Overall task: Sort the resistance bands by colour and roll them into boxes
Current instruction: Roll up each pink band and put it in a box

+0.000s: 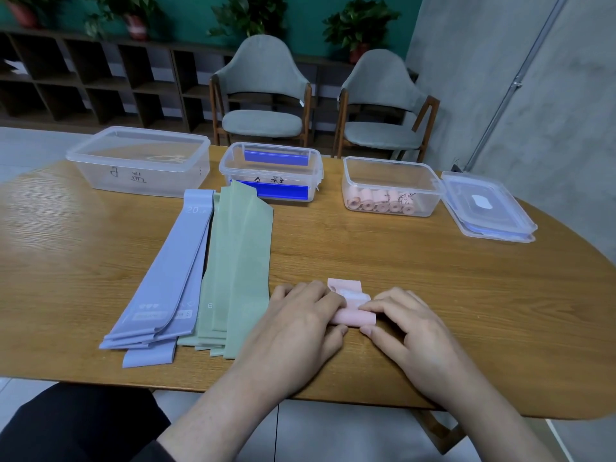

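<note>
A pink band (pixel 354 315) lies near the table's front edge, mostly rolled, with a short flat tail pointing away from me. My left hand (pixel 301 323) grips the roll's left end, my right hand (pixel 405 323) pinches its right end between thumb and fingers. Left of my hands lie a stack of green bands (pixel 235 258) and a stack of lilac bands (pixel 170 271), all flat. At the back stand three clear boxes: a large one (pixel 140 161) on the left, a middle one with blue clips (pixel 271 171), and a right one (pixel 391 186) holding several rolled pink bands.
A clear lid (pixel 486 206) lies at the table's right, beside the right box. Two grey chairs (pixel 263 91) stand behind the wooden table (pixel 400 255). Dark shelving and potted plants line the back wall.
</note>
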Tool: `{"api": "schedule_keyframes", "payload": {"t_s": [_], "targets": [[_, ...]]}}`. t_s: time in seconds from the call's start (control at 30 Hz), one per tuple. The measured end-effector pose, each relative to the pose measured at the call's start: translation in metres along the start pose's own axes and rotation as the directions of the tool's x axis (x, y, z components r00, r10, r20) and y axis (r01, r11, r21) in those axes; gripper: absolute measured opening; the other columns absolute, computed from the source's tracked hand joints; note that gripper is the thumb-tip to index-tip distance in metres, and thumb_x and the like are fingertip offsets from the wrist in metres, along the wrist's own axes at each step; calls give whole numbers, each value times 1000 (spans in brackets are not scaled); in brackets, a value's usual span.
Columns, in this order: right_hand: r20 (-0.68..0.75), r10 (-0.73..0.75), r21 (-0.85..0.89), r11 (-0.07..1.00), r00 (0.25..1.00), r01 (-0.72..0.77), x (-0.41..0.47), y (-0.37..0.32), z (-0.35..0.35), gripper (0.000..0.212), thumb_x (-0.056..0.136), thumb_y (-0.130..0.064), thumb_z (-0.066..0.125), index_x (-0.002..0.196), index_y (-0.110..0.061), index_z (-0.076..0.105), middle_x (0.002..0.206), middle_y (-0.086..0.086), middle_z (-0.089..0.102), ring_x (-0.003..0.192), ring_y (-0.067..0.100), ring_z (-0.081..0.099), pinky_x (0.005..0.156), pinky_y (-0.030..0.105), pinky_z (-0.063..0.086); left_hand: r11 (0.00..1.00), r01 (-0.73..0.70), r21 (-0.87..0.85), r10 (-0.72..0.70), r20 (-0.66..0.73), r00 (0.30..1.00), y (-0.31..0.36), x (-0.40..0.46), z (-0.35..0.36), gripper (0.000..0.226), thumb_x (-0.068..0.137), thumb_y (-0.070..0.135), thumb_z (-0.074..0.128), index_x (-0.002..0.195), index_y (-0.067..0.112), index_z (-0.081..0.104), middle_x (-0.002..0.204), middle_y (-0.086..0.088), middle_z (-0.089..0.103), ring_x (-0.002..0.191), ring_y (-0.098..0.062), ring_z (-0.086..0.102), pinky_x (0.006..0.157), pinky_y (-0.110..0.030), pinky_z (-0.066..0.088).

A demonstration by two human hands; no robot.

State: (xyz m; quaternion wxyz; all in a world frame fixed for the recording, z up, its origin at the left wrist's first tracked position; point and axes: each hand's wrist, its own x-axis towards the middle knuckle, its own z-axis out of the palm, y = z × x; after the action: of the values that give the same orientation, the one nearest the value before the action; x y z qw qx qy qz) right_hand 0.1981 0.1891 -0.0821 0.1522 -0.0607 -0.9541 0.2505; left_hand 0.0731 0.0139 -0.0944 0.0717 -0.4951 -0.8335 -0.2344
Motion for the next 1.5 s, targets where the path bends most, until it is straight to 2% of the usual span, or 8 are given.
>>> {"api": "schedule_keyframes", "payload": {"t_s": [0.13,0.33,0.5,0.6,0.7,0.87,1.03,1.5], "targets": [[8,2,7,1000,1000,-2,0,-1,0,31,93,-51,52,113,-33,68,105,-26,55,109,5,51,92,18,38,1000,3,-10,-3,3,1000,0,0,1,21,95,44,49,108,32,61,101,14,51,100,-10,48,95,-34,37],[6,3,3,1000,1000,-3,0,1,1,17,90,-33,68,107,-35,65,106,-25,55,109,5,51,92,22,39,1000,6,0,-6,-8,1000,0,0,0,20,93,44,52,107,33,61,100,14,51,100,-10,49,95,-34,36],[0,-7,10,1000,1000,7,1,-1,0,25,93,-47,56,109,-33,68,105,-24,55,107,5,51,91,23,39,1000,7,3,-7,-17,1000,1,0,0,19,93,44,51,104,32,62,98,14,51,98,-11,49,94,-36,39],[2,0,-13,1000,1000,1,2,-1,1,20,90,-37,69,109,-31,67,106,-23,56,108,6,51,92,25,40,1000,8,11,-7,-10,1000,1,0,0,21,94,45,50,105,32,63,100,14,52,98,-11,48,94,-36,38],[3,-6,-11,1000,1000,6,1,1,1,16,91,-32,69,106,-32,67,105,-22,56,107,7,51,92,27,40,1000,5,2,-5,-9,1000,1,0,0,21,93,46,52,107,33,62,102,16,53,101,-9,49,96,-34,36],[6,-11,8,1000,1000,11,0,-1,1,20,94,-47,55,107,-37,67,103,-23,55,107,6,51,91,24,39,1000,8,-7,-8,-10,1000,2,-1,-1,21,93,46,53,108,34,64,102,15,53,101,-8,44,97,-31,35],[19,-17,-15,1000,1000,17,2,0,1,16,92,-38,65,108,-38,64,105,-22,54,107,7,50,93,32,42,1000,11,0,-11,-16,1000,3,-1,-2,22,93,47,51,105,33,63,99,14,53,98,-9,45,94,-31,36],[106,-23,20,1000,994,22,31,9,-6,12,86,-45,59,95,-38,63,100,-23,54,105,1,50,94,28,36,996,89,-8,-88,65,994,5,8,-4,30,99,42,44,112,27,66,105,13,51,105,-12,46,97,-34,31]]}}
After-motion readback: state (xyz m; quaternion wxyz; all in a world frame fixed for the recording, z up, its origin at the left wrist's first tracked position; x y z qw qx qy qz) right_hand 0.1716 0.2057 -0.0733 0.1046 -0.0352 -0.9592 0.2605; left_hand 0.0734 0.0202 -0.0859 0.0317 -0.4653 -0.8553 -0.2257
